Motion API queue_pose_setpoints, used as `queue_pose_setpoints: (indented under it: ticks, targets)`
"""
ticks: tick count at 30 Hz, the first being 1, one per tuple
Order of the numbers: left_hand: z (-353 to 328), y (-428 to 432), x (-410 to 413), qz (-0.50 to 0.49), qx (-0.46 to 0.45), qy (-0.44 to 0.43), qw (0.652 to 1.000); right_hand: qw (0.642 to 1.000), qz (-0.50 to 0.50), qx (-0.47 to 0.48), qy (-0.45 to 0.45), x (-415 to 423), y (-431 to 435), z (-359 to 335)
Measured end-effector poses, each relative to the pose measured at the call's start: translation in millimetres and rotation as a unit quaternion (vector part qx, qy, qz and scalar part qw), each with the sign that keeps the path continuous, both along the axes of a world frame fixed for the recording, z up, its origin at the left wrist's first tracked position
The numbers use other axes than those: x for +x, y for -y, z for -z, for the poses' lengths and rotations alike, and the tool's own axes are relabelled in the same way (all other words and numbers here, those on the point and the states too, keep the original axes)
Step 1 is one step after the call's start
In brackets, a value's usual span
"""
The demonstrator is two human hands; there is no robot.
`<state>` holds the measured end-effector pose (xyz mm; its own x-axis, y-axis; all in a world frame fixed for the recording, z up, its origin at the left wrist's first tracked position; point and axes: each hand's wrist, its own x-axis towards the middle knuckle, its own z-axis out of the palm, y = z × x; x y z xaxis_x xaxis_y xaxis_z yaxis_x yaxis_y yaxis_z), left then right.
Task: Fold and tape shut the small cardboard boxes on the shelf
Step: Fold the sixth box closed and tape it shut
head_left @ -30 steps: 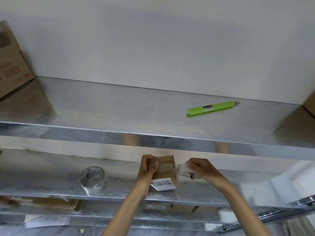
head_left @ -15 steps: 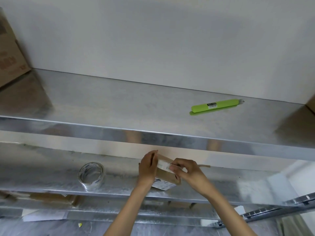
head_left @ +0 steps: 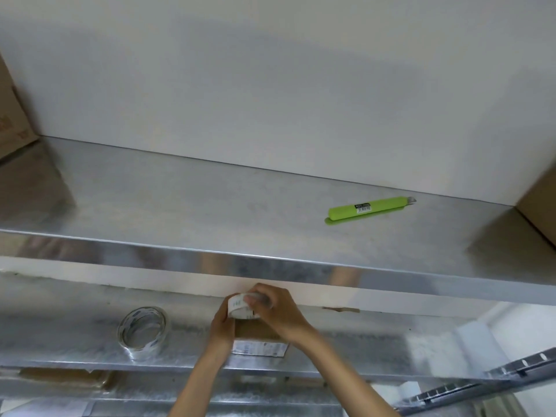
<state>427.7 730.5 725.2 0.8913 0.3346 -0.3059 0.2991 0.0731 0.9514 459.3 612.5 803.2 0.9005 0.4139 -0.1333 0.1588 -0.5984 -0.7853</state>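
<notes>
A small brown cardboard box [head_left: 255,331] with a white label on its near face stands on the lower metal shelf [head_left: 75,341]. My left hand [head_left: 223,322] grips its left side. My right hand [head_left: 278,313] lies over its top, fingers curled onto a whitish printed tape strip [head_left: 237,305] that bends over the box's top left edge. Both hands hide most of the top. A roll of clear tape [head_left: 143,332] stands on edge on the same shelf, to the left of the box and apart from it.
A green utility knife [head_left: 370,207] lies on the upper metal shelf [head_left: 180,212], whose front lip hangs just above my hands. Large cardboard boxes stand at the far left [head_left: 12,115] and far right [head_left: 538,203]. Flat cardboard [head_left: 63,379] lies on a shelf below.
My right hand has carried the tape strip from the box's right side over its top and now lies on it. The box has tipped more upright. My left hand still holds the box.
</notes>
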Motion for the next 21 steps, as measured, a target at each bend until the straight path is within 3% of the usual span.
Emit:
queue_pose_setpoints:
  ticks: [11,15,21]
  targets:
    - [-15,27,1,0.037,0.141,-0.023,0.989,0.992,-0.052,-0.101,0.051,-3,23,-16]
    - [-8,25,7,0.038,0.168,0.012,0.985,0.988,-0.070,-0.129,0.045,-10,34,-23]
    - [17,15,15,0.049,0.193,0.011,0.980,0.982,-0.081,-0.114,0.130,-18,50,-24]
